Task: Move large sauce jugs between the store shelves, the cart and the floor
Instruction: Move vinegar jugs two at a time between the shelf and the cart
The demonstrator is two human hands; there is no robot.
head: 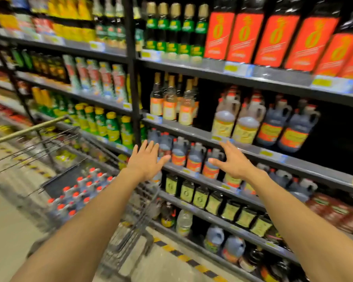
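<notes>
Jugs point(178, 152) w/ red caps sit in a row on mid shelf point(194, 171), more in cart point(94, 180). Both hands empty, fingers spread: left point(146, 161), right point(233, 162). Prob heavy, slick plastic; grab by handle.

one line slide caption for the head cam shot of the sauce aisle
Both open hands, left hand and right hand, reach toward dark sauce jugs on a store shelf, beside a jug-filled cart.
</notes>
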